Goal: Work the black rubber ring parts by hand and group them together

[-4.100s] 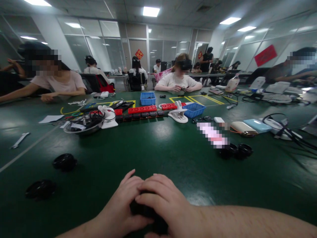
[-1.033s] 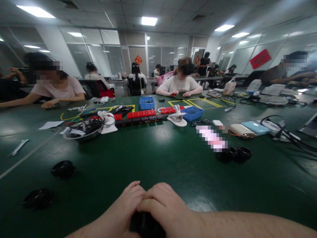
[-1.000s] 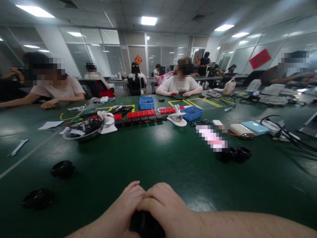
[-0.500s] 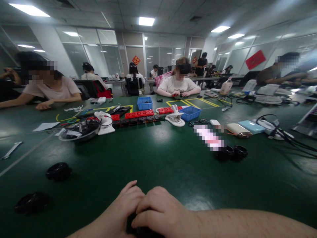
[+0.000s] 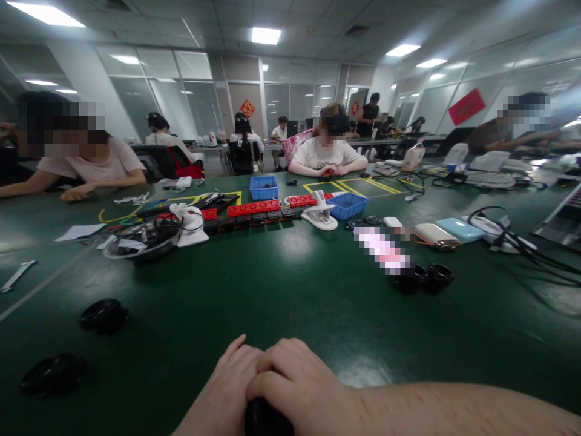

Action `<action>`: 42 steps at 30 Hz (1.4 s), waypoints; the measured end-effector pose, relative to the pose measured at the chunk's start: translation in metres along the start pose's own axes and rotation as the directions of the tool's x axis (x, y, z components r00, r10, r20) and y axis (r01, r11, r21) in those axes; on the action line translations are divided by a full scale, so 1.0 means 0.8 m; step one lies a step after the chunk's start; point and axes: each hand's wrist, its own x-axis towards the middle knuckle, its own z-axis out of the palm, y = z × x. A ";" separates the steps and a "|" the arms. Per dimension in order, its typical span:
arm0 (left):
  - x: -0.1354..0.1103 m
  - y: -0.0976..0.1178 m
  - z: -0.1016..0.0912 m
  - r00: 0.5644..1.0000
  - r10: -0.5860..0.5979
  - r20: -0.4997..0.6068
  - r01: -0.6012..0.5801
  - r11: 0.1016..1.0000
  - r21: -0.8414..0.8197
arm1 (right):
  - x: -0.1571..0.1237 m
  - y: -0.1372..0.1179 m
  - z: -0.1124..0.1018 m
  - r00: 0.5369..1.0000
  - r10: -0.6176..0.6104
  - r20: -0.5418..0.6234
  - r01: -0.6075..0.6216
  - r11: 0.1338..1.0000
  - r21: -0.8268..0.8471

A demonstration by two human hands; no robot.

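Both my hands meet at the bottom centre, low over the green table. My right hand is curled over a black rounded part, fingers bent round its top. My left hand presses against the part's left side; its fingers are closed, with one fingertip sticking out at the far end. Most of the part is hidden under the hands and the frame's lower edge. To the left lie two similar glossy black round parts, one farther off and one nearer.
Two more black round parts lie at the right beside a blurred-out phone. Red power strips, a clear bowl, white clip stands, blue bins and a wrench lie around. Co-workers sit across and left.
My left forearm and hand have shifted to the right, closer under my right hand. More of the black part's top now shows below the right fingers. The view has tilted slightly.
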 end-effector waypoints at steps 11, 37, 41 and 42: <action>0.003 0.001 -0.012 0.998 0.049 0.039 -0.047 0.998 -0.039 | 0.006 0.005 -0.007 0.974 -0.223 0.032 0.219 0.970 0.111; 0.009 -0.007 -0.027 0.958 -0.152 -0.245 0.179 0.979 0.093 | 0.021 0.036 -0.035 0.817 0.574 -0.050 -0.541 0.794 0.279; 0.008 -0.008 -0.026 0.951 -0.165 -0.260 0.196 0.976 0.098 | 0.026 0.051 -0.032 0.783 0.620 -0.049 -0.599 0.773 0.209; 0.006 -0.008 -0.025 0.951 -0.165 -0.262 0.196 0.976 0.098 | 0.026 0.051 -0.033 0.785 0.619 -0.037 -0.602 0.775 0.192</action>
